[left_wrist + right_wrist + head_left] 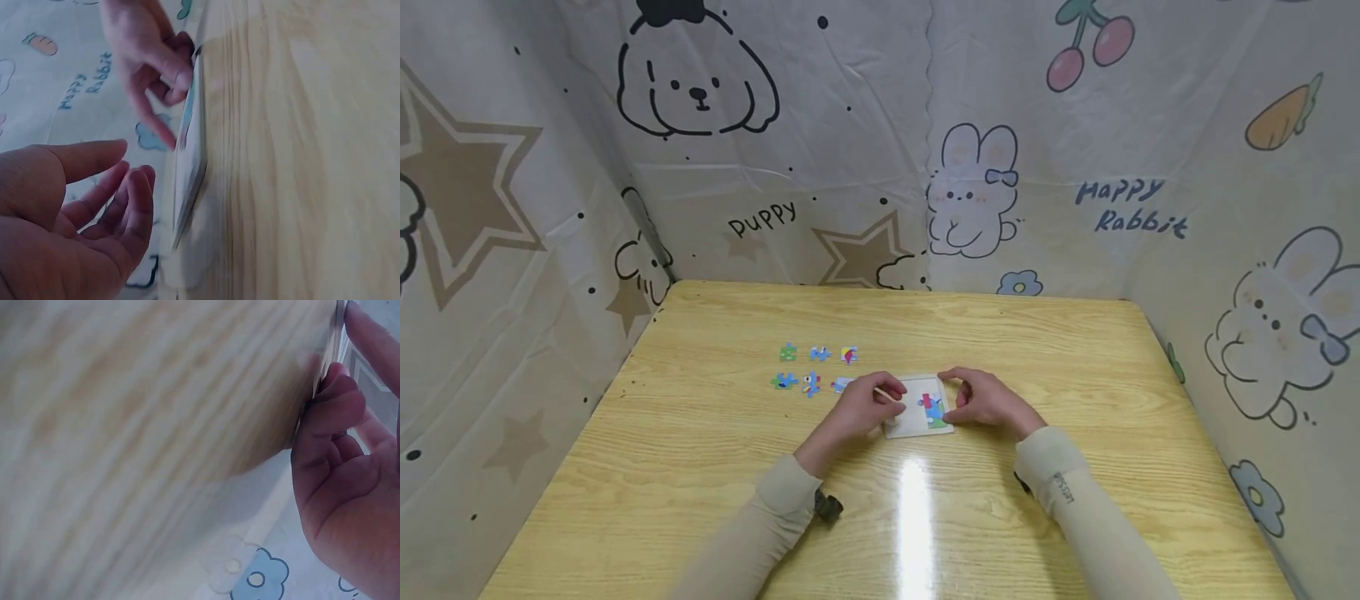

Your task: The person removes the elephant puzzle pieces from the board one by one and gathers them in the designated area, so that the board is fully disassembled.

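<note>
A small white puzzle board [912, 422] lies on the table, with joined puzzle pieces [934, 410] in blue, green and red along its right side. My right hand [990, 398] holds the board at its right edge, index finger by the top corner and thumb lower down. Over the board's left side hovers my left hand [859, 408], its thumb and fingers apart with nothing between them; the left wrist view shows this left hand [94, 219] loosely curved beside the board [195, 150]. In the right wrist view the right hand [344, 462] touches the board's edge.
Left of the board, loose puzzle pieces lie in two rows, among them a green piece [787, 352], a red and yellow piece [848, 355] and a piece [841, 384] partly hidden by my left hand. A printed curtain [850, 167] surrounds the wooden table [700, 467].
</note>
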`<state>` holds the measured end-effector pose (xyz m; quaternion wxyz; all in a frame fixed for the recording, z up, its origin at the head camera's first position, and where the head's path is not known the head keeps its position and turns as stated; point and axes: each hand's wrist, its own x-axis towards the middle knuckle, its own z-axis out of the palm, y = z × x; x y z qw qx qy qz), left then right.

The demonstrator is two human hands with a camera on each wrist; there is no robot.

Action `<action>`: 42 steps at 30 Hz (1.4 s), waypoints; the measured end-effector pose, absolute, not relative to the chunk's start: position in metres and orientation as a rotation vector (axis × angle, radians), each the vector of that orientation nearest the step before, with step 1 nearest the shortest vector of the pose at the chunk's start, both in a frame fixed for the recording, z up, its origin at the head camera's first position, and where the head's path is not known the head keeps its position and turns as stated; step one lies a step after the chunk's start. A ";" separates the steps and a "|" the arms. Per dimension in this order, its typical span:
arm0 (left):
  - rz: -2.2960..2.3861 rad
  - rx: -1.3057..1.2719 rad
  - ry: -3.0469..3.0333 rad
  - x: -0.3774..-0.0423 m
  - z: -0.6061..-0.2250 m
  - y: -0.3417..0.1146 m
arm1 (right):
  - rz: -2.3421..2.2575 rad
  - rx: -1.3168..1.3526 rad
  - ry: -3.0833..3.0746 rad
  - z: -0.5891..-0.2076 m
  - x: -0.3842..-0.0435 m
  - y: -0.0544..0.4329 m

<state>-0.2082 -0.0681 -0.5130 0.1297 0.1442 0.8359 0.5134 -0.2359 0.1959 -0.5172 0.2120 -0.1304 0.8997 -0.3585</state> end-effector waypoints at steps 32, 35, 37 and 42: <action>1.521 0.336 2.410 -0.227 -0.528 -0.017 | -1.015 -0.316 2.516 -0.518 -0.233 0.193; 1.558 0.334 2.389 -0.227 -0.528 -0.019 | -1.009 -0.308 2.516 -0.519 -0.234 0.192; 1.574 0.334 2.379 -0.228 -0.528 -0.020 | -1.003 -0.300 2.518 -0.519 -0.234 0.193; 1.608 0.324 2.345 -0.230 -0.528 -0.023 | -0.996 -0.299 2.524 -0.519 -0.235 0.193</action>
